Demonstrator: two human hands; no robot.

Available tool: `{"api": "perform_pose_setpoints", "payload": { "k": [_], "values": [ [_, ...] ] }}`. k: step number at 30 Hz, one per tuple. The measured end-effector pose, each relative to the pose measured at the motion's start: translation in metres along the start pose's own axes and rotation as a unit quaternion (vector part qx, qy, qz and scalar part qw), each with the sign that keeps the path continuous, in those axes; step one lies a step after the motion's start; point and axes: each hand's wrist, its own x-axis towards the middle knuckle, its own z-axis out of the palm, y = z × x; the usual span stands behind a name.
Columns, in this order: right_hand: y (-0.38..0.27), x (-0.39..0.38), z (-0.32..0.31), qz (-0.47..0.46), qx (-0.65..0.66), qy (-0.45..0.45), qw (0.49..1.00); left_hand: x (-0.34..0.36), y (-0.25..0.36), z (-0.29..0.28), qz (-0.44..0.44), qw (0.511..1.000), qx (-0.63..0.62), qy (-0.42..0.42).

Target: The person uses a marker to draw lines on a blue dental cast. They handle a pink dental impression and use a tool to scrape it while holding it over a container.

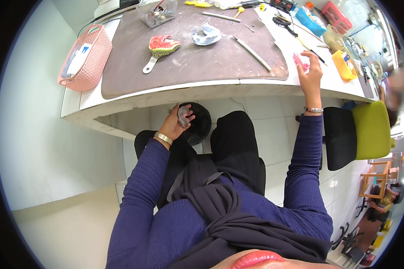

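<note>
My left hand (177,123) is below the table edge, closed around a small grey perforated metal tray (183,117). It holds that piece over a black round bin (201,123) under the table. My right hand (310,71) rests on the table's right part, fingers on a small pink wax-like piece (300,62). On the brown mat (197,54) lie a red and green dental mould on a metal tray with a handle (160,48) and a pale blue-white lump (207,35).
A pink plastic basket (84,59) stands at the table's left end. A long white stick (253,54), a clear box (157,13), hand tools, blue, red and yellow containers crowd the back right. A black and lime chair (359,134) stands at my right.
</note>
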Motion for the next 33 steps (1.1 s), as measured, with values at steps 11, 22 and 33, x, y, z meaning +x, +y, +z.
{"api": "perform_pose_setpoints", "payload": {
  "k": [11,22,33],
  "values": [
    [-0.108,0.024,0.054,-0.1,-0.004,-0.171,0.98,-0.06,0.014,0.043,0.008,0.996,-0.064,-0.066],
    [-0.163,-0.04,-0.007,0.046,0.227,-0.039,0.972,-0.065,0.02,0.047,-0.011,0.993,-0.099,-0.06],
    [-0.252,-0.19,0.106,0.457,0.501,-0.233,0.697,-0.05,0.008,0.041,0.099,0.987,-0.096,0.078]
  ]
}}
